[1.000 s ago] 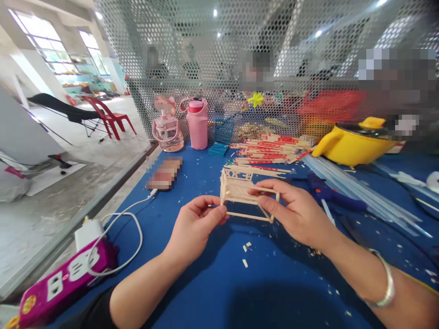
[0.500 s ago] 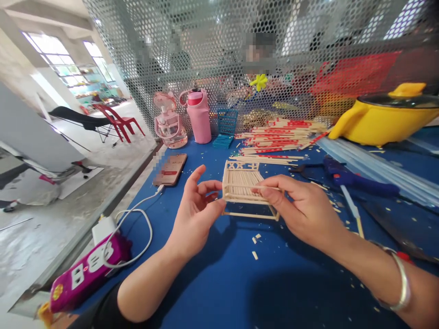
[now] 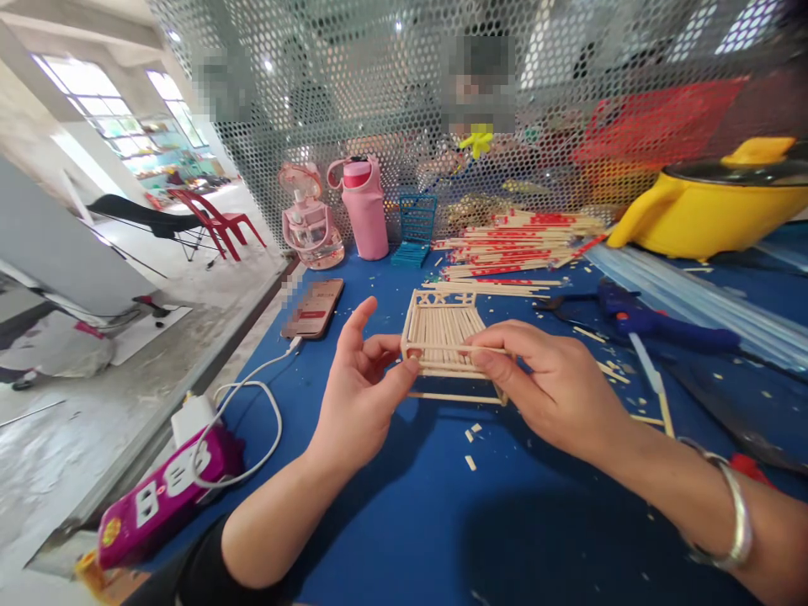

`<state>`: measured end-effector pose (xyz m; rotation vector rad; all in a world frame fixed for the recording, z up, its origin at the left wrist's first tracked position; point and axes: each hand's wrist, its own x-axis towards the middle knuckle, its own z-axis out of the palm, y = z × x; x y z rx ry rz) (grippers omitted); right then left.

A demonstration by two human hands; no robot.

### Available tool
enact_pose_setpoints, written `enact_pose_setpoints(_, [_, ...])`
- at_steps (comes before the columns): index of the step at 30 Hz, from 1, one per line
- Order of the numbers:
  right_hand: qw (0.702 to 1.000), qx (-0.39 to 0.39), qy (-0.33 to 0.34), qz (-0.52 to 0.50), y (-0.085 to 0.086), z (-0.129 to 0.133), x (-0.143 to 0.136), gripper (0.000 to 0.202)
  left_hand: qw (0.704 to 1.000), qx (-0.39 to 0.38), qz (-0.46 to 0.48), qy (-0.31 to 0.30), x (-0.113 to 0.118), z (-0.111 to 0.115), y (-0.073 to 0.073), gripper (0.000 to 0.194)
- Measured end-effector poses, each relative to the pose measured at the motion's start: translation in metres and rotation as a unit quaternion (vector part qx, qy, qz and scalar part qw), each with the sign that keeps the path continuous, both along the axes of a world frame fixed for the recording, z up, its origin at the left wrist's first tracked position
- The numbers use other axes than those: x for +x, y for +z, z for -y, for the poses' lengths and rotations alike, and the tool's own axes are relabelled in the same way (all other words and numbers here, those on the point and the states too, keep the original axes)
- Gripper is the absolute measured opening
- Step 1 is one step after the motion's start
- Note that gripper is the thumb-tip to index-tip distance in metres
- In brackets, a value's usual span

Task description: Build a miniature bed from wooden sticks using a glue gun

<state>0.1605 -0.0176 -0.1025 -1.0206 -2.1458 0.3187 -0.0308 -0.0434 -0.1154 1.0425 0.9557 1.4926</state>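
A small bed-like frame built of thin wooden sticks, with a slatted top and a patterned back rail, is held a little above the blue table. My left hand pinches its front left corner between thumb and fingers, the index finger raised. At the front right, my right hand has thumb and index finger closed on a thin wooden stick, which runs across the frame's front edge. Whether those fingers also grip the frame's right corner is hidden.
Behind lie a pile of red-labelled sticks and a blue stick chair. A blue glue gun, clear glue sticks and a yellow pot are right. Left are a phone, bottles and a purple power strip.
The stick in my right hand now reaches across to the frame's left front corner. My left thumb has closed in on that corner, and the frame has shifted slightly left.
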Motion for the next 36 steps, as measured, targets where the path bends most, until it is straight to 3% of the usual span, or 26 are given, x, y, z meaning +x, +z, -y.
enact_pose_setpoints(21, [0.999, -0.008, -0.031, -0.004, -0.0021, -0.0017, 0.0011, 0.019, 0.999, 0.009, 0.029, -0.038, -0.0019, 0.0012, -0.0056, 0.067])
enact_pose_setpoints(27, [1.0, -0.003, -0.024, -0.005, -0.0041, -0.001, -0.0011, 0.017, 1.0, 0.028, -0.009, 0.008, -0.0009, -0.0007, -0.0046, 0.066])
enact_pose_setpoints(36, [1.0, 0.014, -0.009, 0.001, -0.0057, 0.0014, -0.001, 0.016, 1.0, 0.014, -0.016, 0.021, -0.0005, -0.0006, -0.0054, 0.059])
